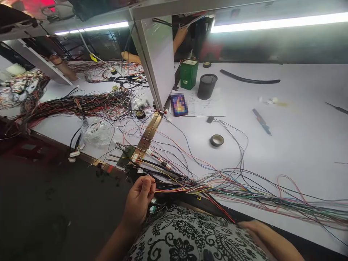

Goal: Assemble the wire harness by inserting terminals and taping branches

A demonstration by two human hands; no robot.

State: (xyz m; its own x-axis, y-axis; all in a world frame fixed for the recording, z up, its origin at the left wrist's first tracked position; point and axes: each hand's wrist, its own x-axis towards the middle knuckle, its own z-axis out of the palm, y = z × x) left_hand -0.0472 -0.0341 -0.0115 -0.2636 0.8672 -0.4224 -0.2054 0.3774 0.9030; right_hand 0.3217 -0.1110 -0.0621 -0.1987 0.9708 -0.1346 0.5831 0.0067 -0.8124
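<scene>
My left hand [140, 197] is closed near the table's front edge, its thumb and fingers pinched on thin wires at the left end of a long wire bundle [217, 186]. The bundle runs right across the table front. Just below that hand hang white and green connectors [152, 209]. My right hand [251, 226] is low at the table edge, near the end of red wires [223, 210]; its fingers are mostly hidden and blurred. A green board with metal pins [126, 156] sits above and left of my left hand.
Rolls of black tape [216, 140], a blue cutter [261, 121], a mesh cup [207, 87] and a green box [189, 74] lie on the table [299, 145]. A divider [152, 61] stands left of centre. Beyond it are heaped wires [81, 105] and another person's arms [63, 67].
</scene>
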